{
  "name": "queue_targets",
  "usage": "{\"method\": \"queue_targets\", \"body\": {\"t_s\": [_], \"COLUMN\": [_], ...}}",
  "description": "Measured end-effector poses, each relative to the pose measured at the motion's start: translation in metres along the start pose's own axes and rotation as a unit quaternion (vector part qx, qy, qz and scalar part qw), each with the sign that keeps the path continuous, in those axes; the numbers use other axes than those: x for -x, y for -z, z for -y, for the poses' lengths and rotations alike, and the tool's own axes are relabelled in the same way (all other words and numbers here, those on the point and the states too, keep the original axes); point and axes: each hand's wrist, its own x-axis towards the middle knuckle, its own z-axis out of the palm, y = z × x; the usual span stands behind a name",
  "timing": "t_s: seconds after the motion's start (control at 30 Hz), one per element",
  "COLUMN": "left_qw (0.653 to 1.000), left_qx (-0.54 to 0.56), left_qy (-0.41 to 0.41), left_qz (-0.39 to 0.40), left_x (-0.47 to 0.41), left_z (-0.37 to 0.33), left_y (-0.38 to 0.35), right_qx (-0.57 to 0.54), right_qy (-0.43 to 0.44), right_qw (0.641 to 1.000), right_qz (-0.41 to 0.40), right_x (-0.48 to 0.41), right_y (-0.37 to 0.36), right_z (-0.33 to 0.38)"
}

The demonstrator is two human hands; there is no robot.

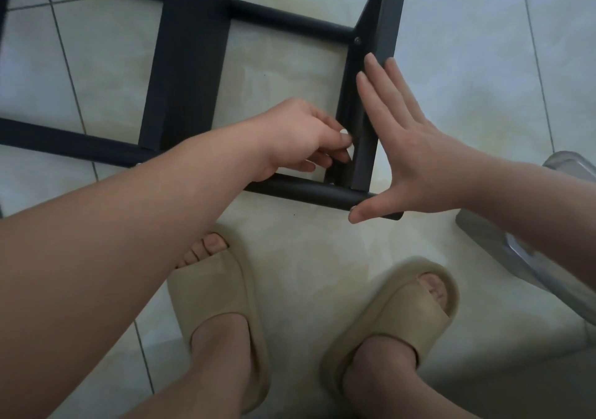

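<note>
A black metal frame (183, 73) of flat bars and round tubes lies on the tiled floor. My right hand (409, 150) lies flat and open against the outer side of the frame's right upright bar (388, 15), with the thumb on the end of the near round tube (303, 192). My left hand (303, 134) reaches inside the frame at that corner, its fingers curled and pinching something small against the bar's inner face. What it pinches is hidden by the fingers.
My two feet in beige slides (219, 296) stand on the pale tiles just in front of the frame. A grey metal object (532, 257) lies on the floor at the right, under my right forearm.
</note>
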Motion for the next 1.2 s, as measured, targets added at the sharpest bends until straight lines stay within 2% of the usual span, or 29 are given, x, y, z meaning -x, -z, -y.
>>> {"method": "queue_targets", "body": {"t_s": [0.3,0.57,0.87,1.2], "left_qw": [0.999,1.0,0.999,0.998], "left_qx": [-0.03,0.011,-0.01,-0.067], "left_qy": [0.004,0.003,0.032,0.003], "left_qz": [-0.011,-0.009,0.002,0.011], "left_x": [0.0012,0.0035,0.0054,0.0076], "left_z": [-0.0017,-0.0036,-0.0082,-0.006], "left_y": [-0.0049,-0.0023,-0.0041,-0.002], "right_qx": [0.001,-0.003,-0.001,0.007], "right_qy": [0.001,0.001,0.001,0.001], "right_qw": [1.0,1.0,1.0,1.0], "right_qz": [-0.005,-0.008,-0.009,-0.01], "right_x": [-0.0001,0.0003,-0.0001,-0.0001], "right_y": [-0.0008,-0.0019,-0.0025,-0.0035], "right_z": [0.0001,-0.0014,-0.0026,-0.003]}}
